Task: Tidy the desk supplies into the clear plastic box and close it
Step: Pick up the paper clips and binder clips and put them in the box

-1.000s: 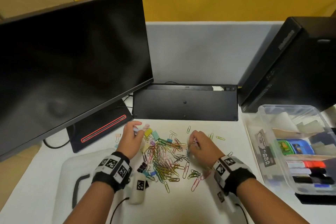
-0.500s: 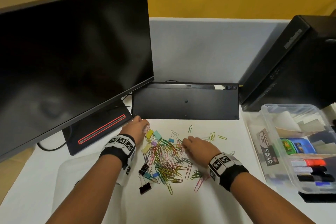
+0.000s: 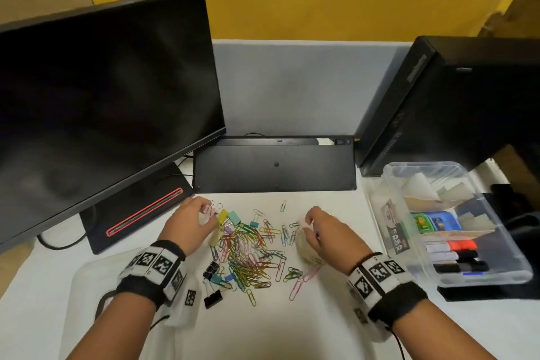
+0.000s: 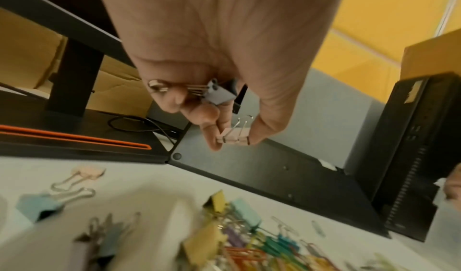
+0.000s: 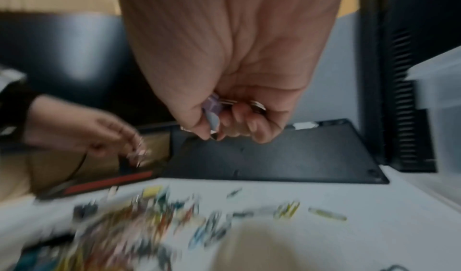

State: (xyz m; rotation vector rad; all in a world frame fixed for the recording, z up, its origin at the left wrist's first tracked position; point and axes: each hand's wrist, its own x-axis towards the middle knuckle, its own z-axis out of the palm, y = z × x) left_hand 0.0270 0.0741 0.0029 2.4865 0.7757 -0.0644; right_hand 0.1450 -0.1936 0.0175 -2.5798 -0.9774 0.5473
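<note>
We pinch a pink binder clip [image 4: 233,136] in our left hand [image 3: 191,223], others tucked in the palm; our right hand [image 3: 327,235] is fisted round more clips, saving trips to the clear plastic box [image 3: 496,275] open at right on the desk [image 3: 292,324].

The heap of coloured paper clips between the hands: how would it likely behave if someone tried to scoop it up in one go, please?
The paper clips look thin, light wire, so they should lift easily. They lie tangled and overlapping, so some would probably come up in clumps while others slip free. Strays such as the one near the keyboard lie flat on the desk and likely need pinching.
</note>
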